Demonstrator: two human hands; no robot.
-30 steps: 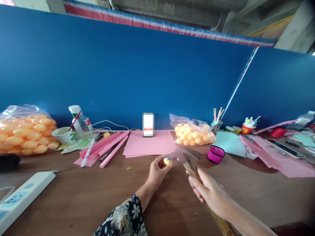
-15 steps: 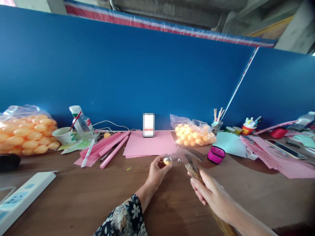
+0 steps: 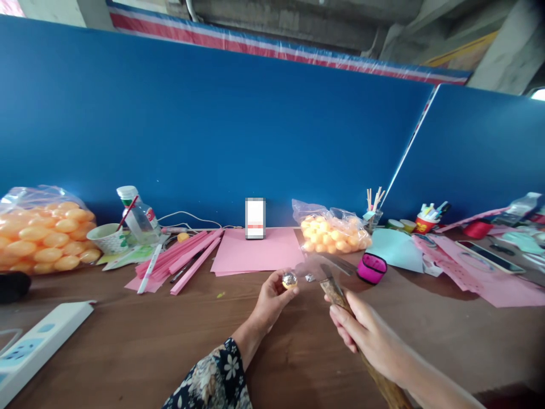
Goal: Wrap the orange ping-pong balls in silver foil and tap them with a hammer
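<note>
The left hand [image 3: 272,297] pinches a shiny ball [image 3: 289,279] — likely smooth and slippery, best held round its sides — while the right hand [image 3: 363,325] grips a hammer [image 3: 328,279], probably head-heavy, by its handle [image 3: 338,293].

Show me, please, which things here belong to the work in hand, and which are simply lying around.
In use:
hammer, held in the right hand
small shiny ball, held in the left hand

Seemingly just lying about:
power strip
plastic bottle
pink band
phone lying flat
</note>
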